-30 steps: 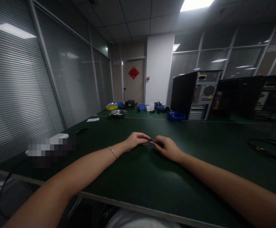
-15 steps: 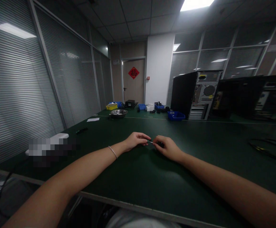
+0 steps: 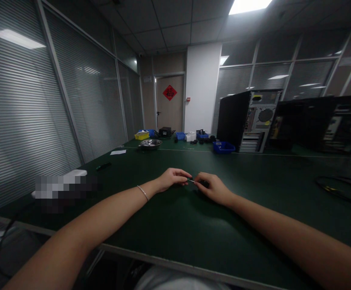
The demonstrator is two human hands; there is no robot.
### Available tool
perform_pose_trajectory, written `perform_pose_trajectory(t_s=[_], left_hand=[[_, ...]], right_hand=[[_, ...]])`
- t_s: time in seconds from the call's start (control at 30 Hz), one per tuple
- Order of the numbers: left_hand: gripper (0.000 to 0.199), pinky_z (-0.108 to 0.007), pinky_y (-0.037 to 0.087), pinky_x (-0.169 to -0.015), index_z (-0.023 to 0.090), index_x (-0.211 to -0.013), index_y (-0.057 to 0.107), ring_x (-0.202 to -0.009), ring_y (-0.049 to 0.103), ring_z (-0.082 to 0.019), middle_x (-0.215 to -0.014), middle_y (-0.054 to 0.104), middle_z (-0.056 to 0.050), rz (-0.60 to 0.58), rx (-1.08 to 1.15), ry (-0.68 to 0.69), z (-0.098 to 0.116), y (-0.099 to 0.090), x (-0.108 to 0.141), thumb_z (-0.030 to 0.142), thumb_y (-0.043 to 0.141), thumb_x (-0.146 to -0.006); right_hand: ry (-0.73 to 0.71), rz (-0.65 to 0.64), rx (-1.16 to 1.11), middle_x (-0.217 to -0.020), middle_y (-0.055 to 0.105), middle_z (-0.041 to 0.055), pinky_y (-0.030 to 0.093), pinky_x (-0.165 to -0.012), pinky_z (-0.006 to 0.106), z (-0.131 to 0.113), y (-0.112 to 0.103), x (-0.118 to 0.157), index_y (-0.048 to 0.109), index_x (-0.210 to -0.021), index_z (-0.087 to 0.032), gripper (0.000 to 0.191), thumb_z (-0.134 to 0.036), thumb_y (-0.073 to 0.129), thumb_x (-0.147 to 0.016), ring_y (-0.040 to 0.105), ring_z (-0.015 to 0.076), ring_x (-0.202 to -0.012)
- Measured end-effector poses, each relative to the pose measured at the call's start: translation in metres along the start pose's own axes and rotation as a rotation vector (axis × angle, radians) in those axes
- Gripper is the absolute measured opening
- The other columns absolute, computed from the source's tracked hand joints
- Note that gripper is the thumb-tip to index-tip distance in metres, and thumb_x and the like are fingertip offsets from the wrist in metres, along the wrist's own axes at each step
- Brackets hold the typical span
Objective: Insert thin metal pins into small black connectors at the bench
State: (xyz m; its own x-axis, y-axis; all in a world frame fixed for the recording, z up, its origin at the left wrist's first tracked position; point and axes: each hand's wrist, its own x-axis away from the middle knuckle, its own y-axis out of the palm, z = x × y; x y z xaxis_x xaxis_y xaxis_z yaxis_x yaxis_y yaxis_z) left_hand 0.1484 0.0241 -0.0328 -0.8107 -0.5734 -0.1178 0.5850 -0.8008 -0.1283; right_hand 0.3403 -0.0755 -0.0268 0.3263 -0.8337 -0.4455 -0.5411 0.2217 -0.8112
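Observation:
Over the green table, my left hand [image 3: 172, 178] and my right hand [image 3: 213, 187] come close together, fingertips facing. Between them runs a small, thin tool with a bright metal shaft [image 3: 191, 181]; its exact kind is too small to tell. My right hand is closed on it, with a dark part showing under the fingers. The thumb and fingers of my left hand are bent in a pinch at the shaft's other end. Something small and dark green seems to be there, but I cannot make it out.
A blue bin [image 3: 223, 148], a metal bowl [image 3: 150, 145] and a computer case [image 3: 249, 121] stand farther back. Smaller bins and black parts lie behind them. A black cable [image 3: 343, 189] is at right. A dark green-black object [image 3: 103, 166] and white paper [image 3: 118, 152] lie left.

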Motion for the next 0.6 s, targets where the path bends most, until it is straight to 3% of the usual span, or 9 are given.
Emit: perform_pose_trajectory(t_s=[0.6], left_hand=[[0.035, -0.027, 0.044, -0.071, 0.012, -0.101, 0.062, -0.072, 0.059, -0.012, -0.082, 0.066, -0.007, 0.005, -0.004, 0.02, -0.0023, 0.0008, -0.0013, 0.027, 0.066, -0.069]], right_hand=[[0.0, 0.004, 0.035, -0.086, 0.06, 0.0023, 0.041, -0.068, 0.025, 0.0022, 0.0008, -0.0003, 0.059, -0.087, -0.02, 0.013, -0.024, 0.047, -0.083, 0.055, 0.0147, -0.077]])
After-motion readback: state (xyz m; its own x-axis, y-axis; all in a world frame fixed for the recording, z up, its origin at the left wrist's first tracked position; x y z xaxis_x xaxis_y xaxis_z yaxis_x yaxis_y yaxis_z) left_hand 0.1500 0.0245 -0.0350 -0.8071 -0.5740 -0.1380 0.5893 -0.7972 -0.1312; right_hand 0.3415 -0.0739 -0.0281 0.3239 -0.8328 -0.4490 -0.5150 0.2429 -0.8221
